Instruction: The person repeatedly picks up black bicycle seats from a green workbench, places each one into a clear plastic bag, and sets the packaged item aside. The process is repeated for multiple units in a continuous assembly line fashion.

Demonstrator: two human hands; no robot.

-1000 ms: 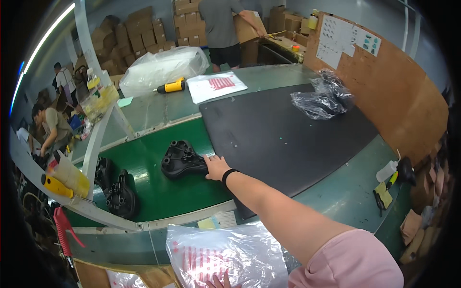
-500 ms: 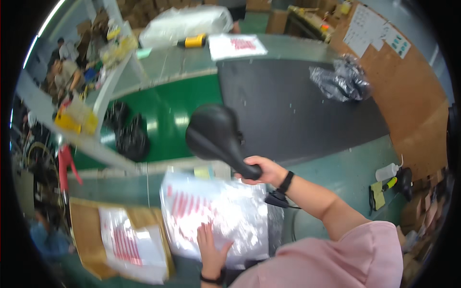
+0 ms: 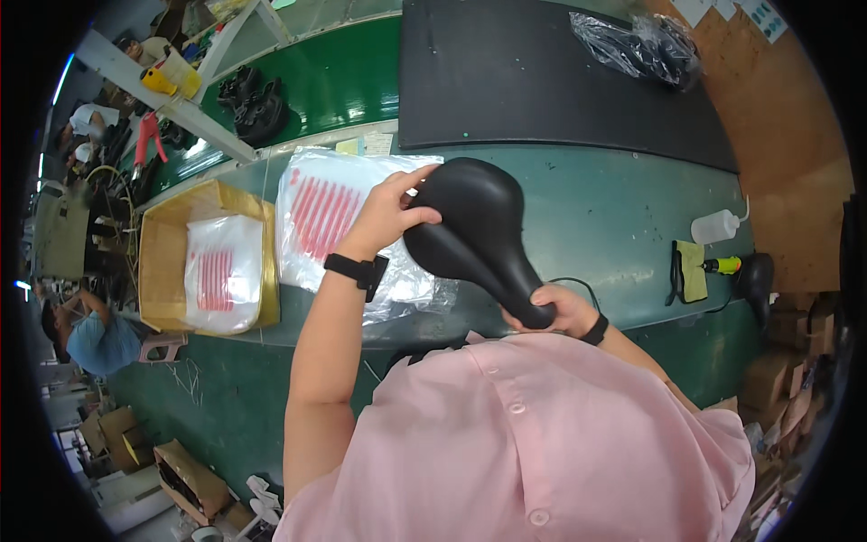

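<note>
A black bicycle saddle [image 3: 474, 212] is held between my two hands, above the near edge of the bench. My right hand [image 3: 567, 309] is closed around its narrow nose, thumb on top. My left hand [image 3: 390, 210] grips the wide rear end at its left side, thumb on the upper surface and fingers along the rim. Beneath the saddle and my left forearm lies a stack of clear plastic bags [image 3: 321, 212] with red printing. The saddle's underside is hidden.
Left of the stack stands a yellowish box [image 3: 167, 262] holding more printed bags. Beyond lie a black mat [image 3: 542, 81] with a plastic-wrapped bundle [image 3: 641, 50], and a green belt with black saddles [image 3: 260, 110]. At right are a white squeeze bottle [image 3: 718, 226] and a yellow-green cloth [image 3: 692, 271].
The saddle has come from over the mat toward my body, nose still in my right hand. My left hand has left the bags and taken hold of the saddle's rear. The view has tilted down.
</note>
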